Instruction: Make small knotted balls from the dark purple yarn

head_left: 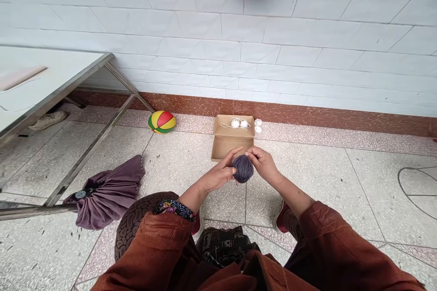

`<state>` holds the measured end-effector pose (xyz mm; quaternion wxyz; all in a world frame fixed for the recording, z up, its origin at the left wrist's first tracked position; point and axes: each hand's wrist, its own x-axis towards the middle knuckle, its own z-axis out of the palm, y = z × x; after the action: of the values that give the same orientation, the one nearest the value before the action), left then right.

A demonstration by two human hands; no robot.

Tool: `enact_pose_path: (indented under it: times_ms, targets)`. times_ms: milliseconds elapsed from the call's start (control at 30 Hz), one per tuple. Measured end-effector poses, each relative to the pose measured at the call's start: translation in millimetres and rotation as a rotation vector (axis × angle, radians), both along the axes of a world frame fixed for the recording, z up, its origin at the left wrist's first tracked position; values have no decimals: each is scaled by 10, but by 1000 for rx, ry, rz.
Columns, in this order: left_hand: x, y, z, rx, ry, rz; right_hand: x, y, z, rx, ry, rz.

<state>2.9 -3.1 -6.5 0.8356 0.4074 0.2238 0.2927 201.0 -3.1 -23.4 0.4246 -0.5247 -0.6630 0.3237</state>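
A dark grey-purple ball of yarn (243, 169) is held up in front of me, above the floor. My left hand (223, 173) grips it from the left side, with the thumb across its front. At its upper right, my right hand (261, 162) pinches with thumb and forefinger at the yarn; the strand itself is too small to make out. Just beyond both hands lies an open brown cardboard box (215, 146), its lid tipped back. Two small white yarn balls (239, 123) with loose strands rest in the lid. More white balls (258, 126) sit on the floor beside it.
A multicoloured ball (162, 122) lies by the tiled wall (218, 27). On the left are a metal-framed table (64, 70) and a folded purple umbrella-like cloth (109, 198). A shoe (49, 120) shows beneath the table. A thin cable (406, 191) loops on the right floor.
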Motion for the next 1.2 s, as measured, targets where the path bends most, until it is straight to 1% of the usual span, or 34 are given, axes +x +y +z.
enact_pose_path:
  times_ms: [67, 167, 267, 333, 433, 533, 600, 633, 667, 733, 800, 867, 933, 1000, 1100, 1167, 1200]
  targets:
    - [-25, -4, 10, -61, -45, 31, -68, -10, -89, -15, -2, -3]
    - [-62, 8, -5, -97, -108, 113, -154, -35, -224, -47, -25, 32]
    - [-92, 48, -32, -96, -123, 202, -214, -62, -311, -78, -141, 81]
    - [-108, 89, -46, -90, -95, 264, -242, -84, -316, -89, -225, 133]
    - [-113, 157, -60, -84, -22, 386, -268, -140, -237, -82, -286, 274]
    - [-85, 208, -85, -42, 95, 518, -265, -216, -76, -40, -263, 428]
    - [-51, 221, -113, 26, 202, 571, -230, -251, 47, 5, -210, 479]
    - [-31, 221, -130, 67, 255, 574, -200, -257, 103, 31, -176, 473]
    - [-12, 215, -147, 107, 302, 559, -161, -253, 152, 59, -140, 445]
    - [25, 192, -176, 172, 363, 475, -66, -218, 217, 116, -81, 342]
    - [57, 157, -188, 208, 378, 355, 37, -159, 233, 162, -62, 226]
    - [83, 118, -174, 207, 359, 255, 121, -99, 203, 174, -81, 122]
    - [101, 80, -135, 165, 301, 187, 170, -51, 140, 162, -99, 35]
    - [111, 46, -82, 87, 200, 113, 177, -23, 60, 141, -105, -29]
    - [109, 9, -6, -36, 20, -24, 133, -14, -58, 102, -105, -77]
    - [101, 0, 23, -91, -73, -58, 87, -27, -124, 73, -123, -81]
    - [95, 3, 28, -108, -108, -40, 62, -37, -151, 58, -149, -75]
